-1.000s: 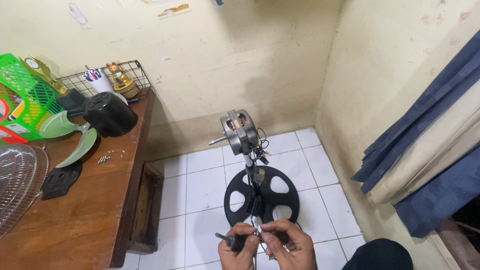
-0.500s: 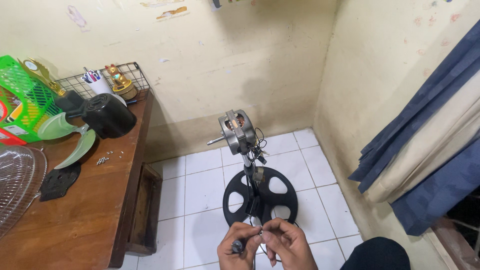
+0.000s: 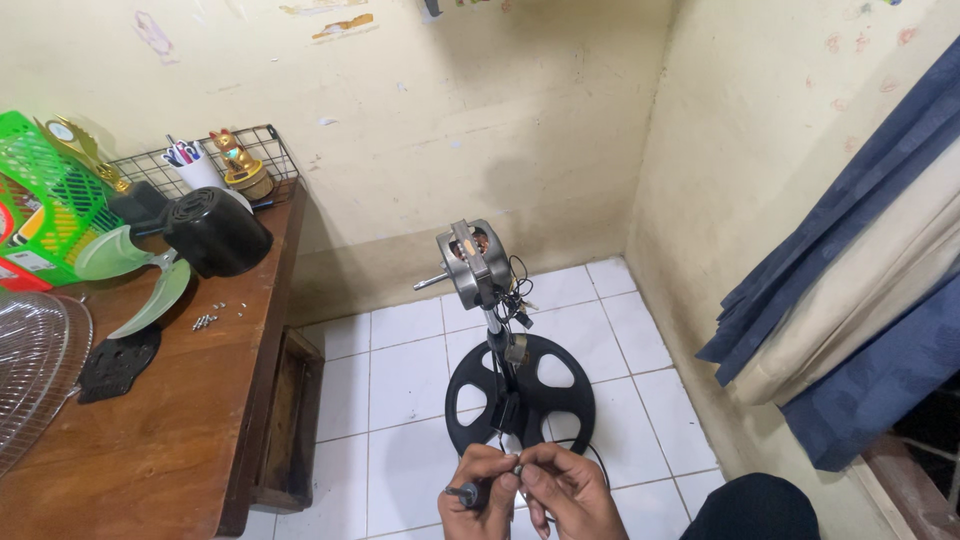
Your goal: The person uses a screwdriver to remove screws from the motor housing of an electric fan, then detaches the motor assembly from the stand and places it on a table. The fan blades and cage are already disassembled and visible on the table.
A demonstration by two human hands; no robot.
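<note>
The left hand (image 3: 478, 492) is closed around a dark-handled screwdriver (image 3: 462, 492), its butt end poking out to the left, while its fingertips meet those of the right hand (image 3: 570, 492), which pinches a small metal fitting (image 3: 518, 468) where thin black wires (image 3: 503, 432) come down from the fan. Over the last second both hands have stayed pressed together at the same low spot; the screwdriver handle has swung, showing side-on, then nearly end-on, and now side-on again, which I take as the tool being twisted or re-seated on the tiny part rather than any part coming free. Nothing else has shifted apart from a small drift of the view. The stripped grey metal fan motor (image 3: 468, 262) stands upright on its thin pole above a round black base with cut-out holes (image 3: 522, 392), on the white tiled floor (image 3: 400, 385) in the corner of the room; its shaft points left, copper windings show at the top, and loose wires hang at its right side. On the brown wooden bench (image 3: 170, 420) to the left lie the black domed plastic motor cover (image 3: 217, 232), a pale green fan blade (image 3: 140, 278), a few small screws (image 3: 208, 319), a wire fan guard (image 3: 35, 370) and a green plastic basket (image 3: 45, 195). A dark blue curtain (image 3: 860, 330) hangs at the right.
</note>
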